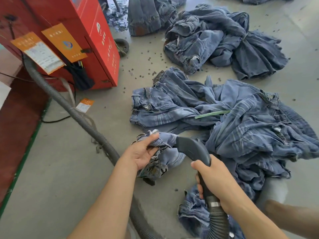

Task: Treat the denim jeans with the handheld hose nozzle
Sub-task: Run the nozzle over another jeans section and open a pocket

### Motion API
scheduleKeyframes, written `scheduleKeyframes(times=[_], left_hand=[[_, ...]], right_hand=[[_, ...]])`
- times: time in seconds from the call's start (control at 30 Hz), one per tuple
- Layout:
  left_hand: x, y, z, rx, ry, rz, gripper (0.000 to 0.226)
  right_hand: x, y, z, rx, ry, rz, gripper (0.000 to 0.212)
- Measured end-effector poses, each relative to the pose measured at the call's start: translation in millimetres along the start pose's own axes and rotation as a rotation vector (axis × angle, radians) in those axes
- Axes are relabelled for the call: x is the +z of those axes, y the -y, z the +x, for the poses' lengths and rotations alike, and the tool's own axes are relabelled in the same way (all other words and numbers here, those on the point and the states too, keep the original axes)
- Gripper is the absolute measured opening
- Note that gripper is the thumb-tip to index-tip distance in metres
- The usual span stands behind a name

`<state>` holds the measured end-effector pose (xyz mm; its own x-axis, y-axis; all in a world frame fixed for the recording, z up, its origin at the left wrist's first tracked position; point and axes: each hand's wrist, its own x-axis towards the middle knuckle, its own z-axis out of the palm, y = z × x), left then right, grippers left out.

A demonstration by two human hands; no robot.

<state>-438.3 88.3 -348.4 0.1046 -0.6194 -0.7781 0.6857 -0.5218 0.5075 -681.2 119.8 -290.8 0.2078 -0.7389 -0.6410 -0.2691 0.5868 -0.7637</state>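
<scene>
Right hand [219,176] grips nozzle [191,147] against jeans [165,152].

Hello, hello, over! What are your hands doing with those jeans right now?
Left hand grips bunched jeans. Right hand grips hose nozzle, tip against the denim. Nothing blocking it.

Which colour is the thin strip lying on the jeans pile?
Green: the thin strip lies across the jeans pile, clearest in the head view.
</scene>
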Motion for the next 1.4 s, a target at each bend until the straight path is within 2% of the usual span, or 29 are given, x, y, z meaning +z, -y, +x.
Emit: scheduleKeyframes(times=[0.1, 0.23, 0.3, 0.37, 0.4, 0.47, 0.53, 0.57, 0.6, 0.67, 0.73, 0.83, 0.97, 1.1, 1.23, 1.4], left_hand=[[1, 9, 8, 0.013, -0.194, 0.218, 0.031], [-12, 16, 22, 0.148, -0.328, 0.218, 0.035], [-20, 19, 26, 0.118, -0.341, 0.193, 0.035], [-23, 23, 27, 0.007, -0.250, 0.181, 0.018], [-23, 26, 29, -0.083, -0.186, 0.248, 0.028], [-24, 36, 36, -0.194, -0.129, 0.562, 0.055], [-22, 50, 46, -0.150, -0.220, 0.919, 0.050], [-21, 55, 51, -0.110, -0.255, 0.970, 0.041], [-20, 58, 59, -0.081, -0.253, 0.944, 0.032], [-19, 60, 73, -0.077, -0.187, 0.690, 0.023], [-16, 58, 80, -0.109, -0.059, 0.354, 0.024], [-14, 47, 81, -0.113, 0.053, 0.088, 0.034], [-6, 46, 79, -0.143, 0.128, 0.023, 0.058], [0, 51, 77, -0.205, 0.210, -0.012, 0.071], [-4, 54, 77, -0.173, 0.250, -0.019, 0.074], [-3, 64, 79, -0.122, 0.256, -0.080, 0.067]], right_hand=[[0, -12, 2, 0.072, -0.033, 0.023, 0.017], [-9, -24, 5, 0.173, -0.067, 0.074, 0.017], [-12, -26, 7, 0.203, -0.072, 0.085, 0.015], [-13, -27, 7, 0.227, -0.047, 0.091, 0.014], [-13, -28, 7, 0.235, -0.033, 0.086, 0.014], [-13, -29, 7, 0.256, -0.008, 0.073, 0.015], [-15, -29, 9, 0.274, 0.006, 0.056, 0.017], [-16, -29, 10, 0.279, 0.005, 0.050, 0.018], [-19, -30, 13, 0.282, -0.010, 0.044, 0.020], [-26, -29, 16, 0.277, -0.049, 0.022, 0.022], [-31, -25, 18, 0.264, -0.063, 0.021, 0.021], [-38, -18, 19, 0.224, -0.078, 0.023, 0.020], [-43, -9, 19, 0.160, -0.084, 0.037, 0.018], [-40, -4, 21, 0.124, -0.078, 0.024, 0.018], [-33, -8, 26, 0.145, -0.050, 0.055, 0.020], [-20, -7, 34, 0.228, 0.016, 0.101, 0.022]])
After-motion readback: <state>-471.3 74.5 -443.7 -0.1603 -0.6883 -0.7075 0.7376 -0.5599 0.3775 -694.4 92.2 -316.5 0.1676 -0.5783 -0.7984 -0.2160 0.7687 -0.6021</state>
